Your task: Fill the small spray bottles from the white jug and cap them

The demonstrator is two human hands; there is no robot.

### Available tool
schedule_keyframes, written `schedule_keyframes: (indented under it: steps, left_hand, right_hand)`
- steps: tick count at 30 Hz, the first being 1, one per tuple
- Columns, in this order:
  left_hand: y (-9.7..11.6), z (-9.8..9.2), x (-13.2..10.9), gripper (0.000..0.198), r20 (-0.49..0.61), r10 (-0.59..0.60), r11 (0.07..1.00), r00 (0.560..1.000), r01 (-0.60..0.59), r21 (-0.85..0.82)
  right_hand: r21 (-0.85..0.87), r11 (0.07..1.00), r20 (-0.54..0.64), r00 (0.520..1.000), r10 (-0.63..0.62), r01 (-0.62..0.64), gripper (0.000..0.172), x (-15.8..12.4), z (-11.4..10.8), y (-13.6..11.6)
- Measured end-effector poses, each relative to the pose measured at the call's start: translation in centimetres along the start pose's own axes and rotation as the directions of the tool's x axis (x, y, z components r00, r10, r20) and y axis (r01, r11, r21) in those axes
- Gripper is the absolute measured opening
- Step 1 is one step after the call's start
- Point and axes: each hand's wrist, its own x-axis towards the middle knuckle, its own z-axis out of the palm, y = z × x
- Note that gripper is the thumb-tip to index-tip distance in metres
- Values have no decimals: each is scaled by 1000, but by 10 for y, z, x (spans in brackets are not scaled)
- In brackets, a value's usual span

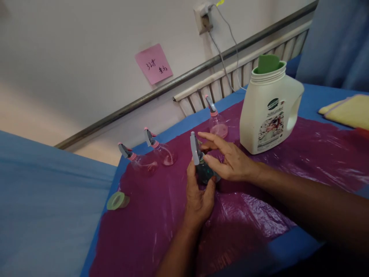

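Observation:
My left hand (198, 197) wraps round the base of a small clear spray bottle (205, 172) holding bluish liquid, which stands on the purple plastic sheet (161, 215). My right hand (227, 159) pinches the neck just under the bottle's grey trigger head (194, 148), fingers closed on it. Three more spray bottles with pink collars stand behind: one (138, 159) at the left, one (160, 148) beside it, one (216, 121) farther back.
A large white detergent jug (269, 109), open at the top with a green spout, stands right of the bottles. A green cap (117, 201) lies at the sheet's left edge. A yellow cloth (347, 111) lies far right. A wall, rail and pink note lie behind.

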Motion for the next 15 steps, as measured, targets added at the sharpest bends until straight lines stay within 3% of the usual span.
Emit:
schedule_keyframes:
  steps: [4, 11, 15]
  left_hand:
    - [0, 0, 0, 82, 5, -1, 1000, 1000, 1, -4]
    - [11, 0, 6, 81, 8, 6, 999, 1000, -7, 32]
    - [9, 0, 5, 81, 10, -6, 999, 1000, 5, 40]
  right_hand:
    - [9, 994, 70, 992, 108, -108, 75, 0, 0, -1]
    - [119, 982, -58, 986, 154, -146, 77, 3, 13, 3]
    - [119, 980, -51, 985, 166, -159, 82, 1, 16, 0]
